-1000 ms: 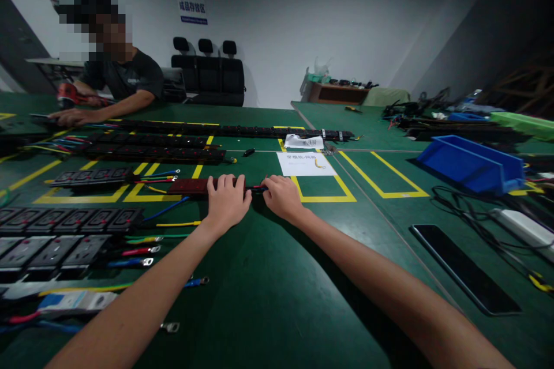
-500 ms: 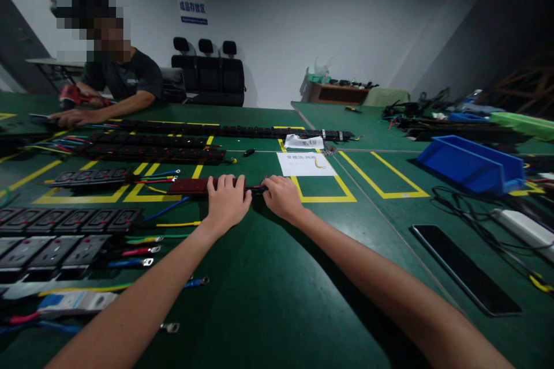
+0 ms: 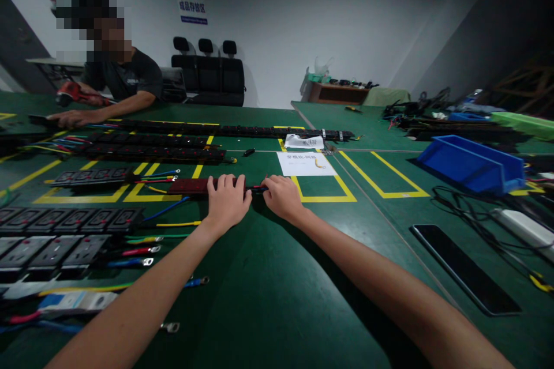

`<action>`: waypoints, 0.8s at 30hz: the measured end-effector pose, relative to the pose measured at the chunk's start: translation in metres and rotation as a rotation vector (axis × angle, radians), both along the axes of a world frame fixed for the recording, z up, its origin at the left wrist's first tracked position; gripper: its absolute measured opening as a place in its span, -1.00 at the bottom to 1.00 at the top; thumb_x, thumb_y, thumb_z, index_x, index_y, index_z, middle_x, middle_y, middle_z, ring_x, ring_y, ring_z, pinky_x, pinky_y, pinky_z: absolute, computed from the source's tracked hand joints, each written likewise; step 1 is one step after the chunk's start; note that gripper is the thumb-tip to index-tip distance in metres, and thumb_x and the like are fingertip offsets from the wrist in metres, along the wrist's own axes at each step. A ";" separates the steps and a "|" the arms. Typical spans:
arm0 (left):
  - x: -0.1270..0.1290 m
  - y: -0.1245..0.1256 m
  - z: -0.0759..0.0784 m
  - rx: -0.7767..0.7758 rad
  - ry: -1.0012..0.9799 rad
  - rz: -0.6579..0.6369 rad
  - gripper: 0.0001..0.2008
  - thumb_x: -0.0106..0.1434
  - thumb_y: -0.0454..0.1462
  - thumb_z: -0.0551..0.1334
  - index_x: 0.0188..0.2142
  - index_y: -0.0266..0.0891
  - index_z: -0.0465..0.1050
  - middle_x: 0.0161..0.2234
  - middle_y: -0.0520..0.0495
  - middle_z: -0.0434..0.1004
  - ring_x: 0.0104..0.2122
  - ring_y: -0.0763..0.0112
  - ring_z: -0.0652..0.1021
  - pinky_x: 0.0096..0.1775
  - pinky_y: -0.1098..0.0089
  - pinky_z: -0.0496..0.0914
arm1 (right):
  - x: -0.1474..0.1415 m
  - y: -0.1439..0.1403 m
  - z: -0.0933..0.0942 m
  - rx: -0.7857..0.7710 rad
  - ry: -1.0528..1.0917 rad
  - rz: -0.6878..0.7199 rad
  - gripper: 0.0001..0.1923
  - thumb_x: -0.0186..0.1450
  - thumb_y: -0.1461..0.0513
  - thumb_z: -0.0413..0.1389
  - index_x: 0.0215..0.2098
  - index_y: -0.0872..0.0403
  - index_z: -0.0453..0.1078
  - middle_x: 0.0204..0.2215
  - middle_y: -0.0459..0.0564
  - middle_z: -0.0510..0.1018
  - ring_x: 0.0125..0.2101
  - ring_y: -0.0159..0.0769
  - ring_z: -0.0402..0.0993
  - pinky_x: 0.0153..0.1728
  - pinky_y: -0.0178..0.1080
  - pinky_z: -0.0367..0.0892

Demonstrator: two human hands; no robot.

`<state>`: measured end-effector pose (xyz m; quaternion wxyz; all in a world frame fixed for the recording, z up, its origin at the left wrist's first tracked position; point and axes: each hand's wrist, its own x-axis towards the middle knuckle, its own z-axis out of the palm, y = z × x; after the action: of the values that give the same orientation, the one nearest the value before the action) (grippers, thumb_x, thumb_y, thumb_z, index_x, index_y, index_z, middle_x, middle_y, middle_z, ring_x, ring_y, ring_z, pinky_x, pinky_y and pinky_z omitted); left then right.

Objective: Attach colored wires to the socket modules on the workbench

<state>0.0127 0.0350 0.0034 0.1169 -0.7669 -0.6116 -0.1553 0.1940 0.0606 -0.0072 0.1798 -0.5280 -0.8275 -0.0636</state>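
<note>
My left hand (image 3: 228, 199) lies over the right end of a dark red strip (image 3: 188, 186), its fingers curled across the top and the thumb along the near side. From that end come thin red, blue and dark wires (image 3: 256, 188). These are pinched in the closed fingers of my right hand (image 3: 282, 196), just to the right; its fingers hide their far ends. A white paper with printed characters (image 3: 303, 164) lies behind my right hand, with a short yellow wire on it.
Black socket strips (image 3: 71, 219) with lugged wires fill the left side. A blue bin (image 3: 471, 162), a phone (image 3: 463, 268) and a white power strip (image 3: 526, 230) are on the right. Across the green table (image 3: 268, 300), a co-worker (image 3: 125, 78) holds a red power drill (image 3: 71, 92).
My hands keep the same place and grip. Across the table, the co-worker's drill has tilted and shifted slightly.
</note>
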 end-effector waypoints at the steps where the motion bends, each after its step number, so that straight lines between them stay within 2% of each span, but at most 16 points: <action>1: 0.000 0.000 0.000 -0.007 -0.009 -0.004 -0.52 0.45 -0.09 0.01 0.20 -0.25 0.42 0.12 -0.38 0.51 0.16 -0.14 0.43 0.26 -0.31 0.14 | 0.000 0.000 0.000 -0.001 0.002 0.002 -0.75 0.41 0.32 0.02 -0.11 0.08 0.53 -0.17 0.08 0.62 -0.17 -0.19 0.49 -0.15 -0.19 0.22; 24: -0.002 0.000 -0.001 0.012 0.022 -0.012 -0.53 0.47 -0.09 0.00 0.20 -0.27 0.42 0.11 -0.37 0.50 0.15 -0.12 0.44 0.24 -0.30 0.17 | -0.001 0.000 0.000 0.007 -0.003 0.006 -0.75 0.41 0.31 0.01 -0.11 0.07 0.53 -0.17 0.06 0.62 -0.17 -0.18 0.48 -0.16 -0.18 0.21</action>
<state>0.0105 0.0349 0.0021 0.1272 -0.7715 -0.6047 -0.1514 0.1934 0.0607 -0.0071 0.1807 -0.5247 -0.8292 -0.0669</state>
